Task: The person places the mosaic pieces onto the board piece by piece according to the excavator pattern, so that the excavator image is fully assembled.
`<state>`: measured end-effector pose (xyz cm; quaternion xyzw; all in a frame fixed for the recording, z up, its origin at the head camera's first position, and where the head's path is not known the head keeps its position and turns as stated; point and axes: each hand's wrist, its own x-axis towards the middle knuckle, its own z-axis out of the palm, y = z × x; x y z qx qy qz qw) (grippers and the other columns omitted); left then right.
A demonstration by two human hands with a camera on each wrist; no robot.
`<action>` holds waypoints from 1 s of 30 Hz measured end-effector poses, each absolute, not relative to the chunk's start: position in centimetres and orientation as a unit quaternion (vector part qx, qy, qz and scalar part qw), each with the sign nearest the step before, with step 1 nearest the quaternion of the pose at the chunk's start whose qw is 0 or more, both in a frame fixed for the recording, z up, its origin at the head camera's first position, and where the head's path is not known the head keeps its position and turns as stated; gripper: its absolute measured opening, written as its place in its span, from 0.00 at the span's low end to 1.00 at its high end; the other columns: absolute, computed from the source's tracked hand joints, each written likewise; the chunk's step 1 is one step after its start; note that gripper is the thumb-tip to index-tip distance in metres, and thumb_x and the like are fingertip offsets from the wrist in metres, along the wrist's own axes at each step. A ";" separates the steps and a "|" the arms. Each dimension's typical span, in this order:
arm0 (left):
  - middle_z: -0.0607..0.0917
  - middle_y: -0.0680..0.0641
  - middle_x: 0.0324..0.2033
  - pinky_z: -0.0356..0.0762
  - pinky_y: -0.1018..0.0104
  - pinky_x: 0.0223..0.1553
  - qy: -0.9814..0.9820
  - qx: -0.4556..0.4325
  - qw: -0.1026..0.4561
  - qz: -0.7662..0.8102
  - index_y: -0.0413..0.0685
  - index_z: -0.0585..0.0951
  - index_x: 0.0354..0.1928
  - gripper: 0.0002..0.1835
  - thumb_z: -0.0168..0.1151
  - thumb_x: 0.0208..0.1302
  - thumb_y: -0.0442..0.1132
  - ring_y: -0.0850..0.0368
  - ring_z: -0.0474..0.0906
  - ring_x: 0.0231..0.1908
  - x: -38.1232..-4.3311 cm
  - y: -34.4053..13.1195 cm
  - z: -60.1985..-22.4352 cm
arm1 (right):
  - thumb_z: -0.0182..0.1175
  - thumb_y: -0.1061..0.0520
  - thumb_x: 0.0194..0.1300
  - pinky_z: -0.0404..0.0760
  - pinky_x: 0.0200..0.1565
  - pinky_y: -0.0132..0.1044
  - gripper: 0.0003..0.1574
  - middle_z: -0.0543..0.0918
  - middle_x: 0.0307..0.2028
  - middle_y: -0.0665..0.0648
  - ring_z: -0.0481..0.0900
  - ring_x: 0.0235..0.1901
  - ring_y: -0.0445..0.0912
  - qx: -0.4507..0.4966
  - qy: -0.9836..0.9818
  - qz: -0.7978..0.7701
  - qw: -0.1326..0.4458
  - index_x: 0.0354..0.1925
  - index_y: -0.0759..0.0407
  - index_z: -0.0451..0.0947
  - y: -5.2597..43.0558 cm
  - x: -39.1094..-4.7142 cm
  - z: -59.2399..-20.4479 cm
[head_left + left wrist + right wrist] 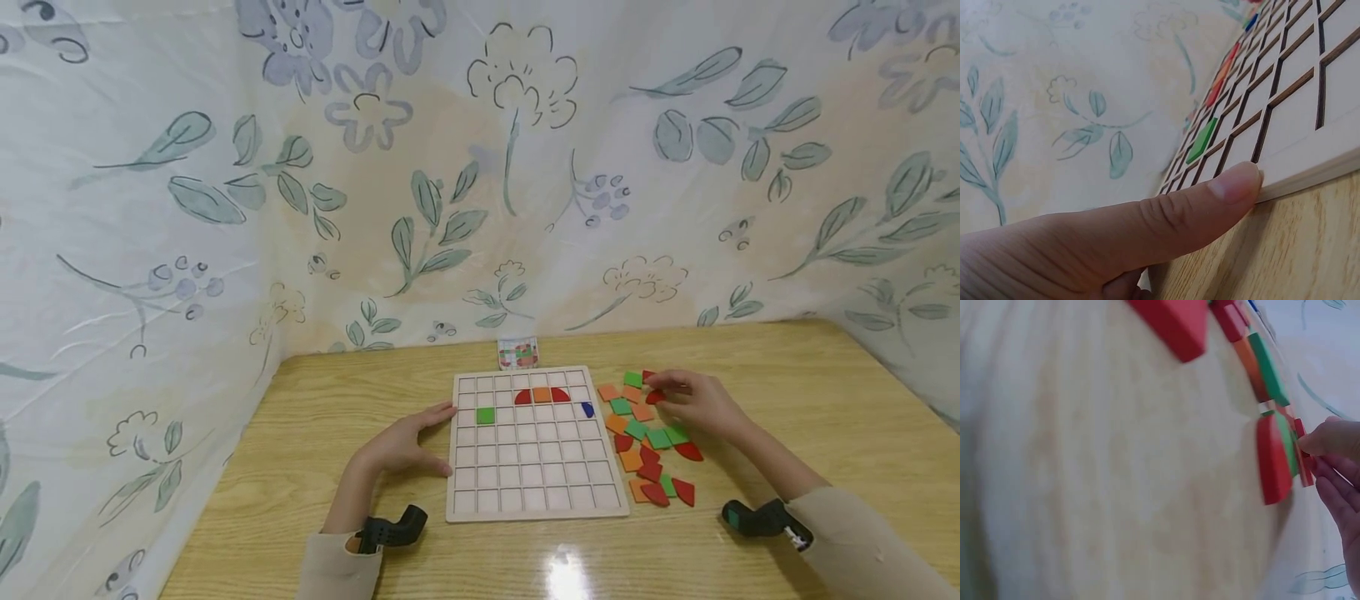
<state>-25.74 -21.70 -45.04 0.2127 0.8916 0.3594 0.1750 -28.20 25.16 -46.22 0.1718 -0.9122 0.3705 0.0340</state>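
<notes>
Board (530,454), wooden, gridded, is touched at its left edge by the left hand (401,444), thumb and fingers spread, apparently so that it is steadied, while a red piece (1300,428) is pinched by the right hand (699,403) beside loose tiles (658,438), seemingly laid at the board's right for easy reach.

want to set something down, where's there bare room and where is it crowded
Bare table lies between the left hand and the cloth, and right of the right hand. The nearest four rows of the board are empty. Crowded: right of the board, strewn with pieces.
</notes>
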 end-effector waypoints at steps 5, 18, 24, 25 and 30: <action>0.57 0.48 0.70 0.48 0.44 0.66 0.891 0.215 0.175 0.360 0.53 0.62 0.68 0.50 0.75 0.41 0.49 0.43 0.48 0.69 -25.7 -21.8 -45.1 | 0.64 0.65 0.56 0.77 0.48 0.48 0.17 0.83 0.42 0.62 0.78 0.46 0.59 0.168 -0.909 0.380 0.045 0.46 0.65 0.79 24.8 -28.3 -45.7; 0.57 0.48 0.69 0.51 0.44 0.65 0.887 0.215 0.175 0.369 0.52 0.63 0.68 0.49 0.75 0.41 0.47 0.44 0.49 0.69 -25.6 -21.7 -45.0 | 0.67 0.60 0.54 0.78 0.47 0.49 0.22 0.82 0.44 0.62 0.79 0.45 0.56 0.176 -0.888 0.423 0.026 0.47 0.65 0.78 20.6 -29.4 -44.9; 0.58 0.50 0.69 0.51 0.45 0.65 0.890 0.215 0.174 0.364 0.53 0.63 0.68 0.49 0.75 0.41 0.49 0.45 0.49 0.69 -25.7 -21.7 -45.0 | 0.67 0.63 0.53 0.77 0.49 0.49 0.20 0.82 0.44 0.64 0.78 0.47 0.58 0.214 -0.855 0.471 0.009 0.46 0.67 0.78 16.8 -30.0 -44.7; 0.58 0.50 0.69 0.52 0.44 0.65 0.890 0.216 0.172 0.363 0.53 0.63 0.68 0.49 0.75 0.41 0.49 0.45 0.50 0.69 -25.6 -21.7 -45.0 | 0.66 0.63 0.53 0.77 0.49 0.49 0.20 0.82 0.44 0.64 0.78 0.47 0.58 0.222 -0.849 0.479 0.005 0.46 0.68 0.78 16.2 -30.1 -44.7; 0.58 0.50 0.69 0.52 0.45 0.65 0.891 0.217 0.169 0.360 0.53 0.63 0.68 0.49 0.76 0.40 0.50 0.45 0.50 0.69 -25.6 -21.7 -45.0 | 0.66 0.63 0.54 0.77 0.50 0.48 0.20 0.81 0.44 0.65 0.78 0.46 0.56 0.239 -0.834 0.497 -0.018 0.46 0.68 0.78 12.8 -30.5 -44.5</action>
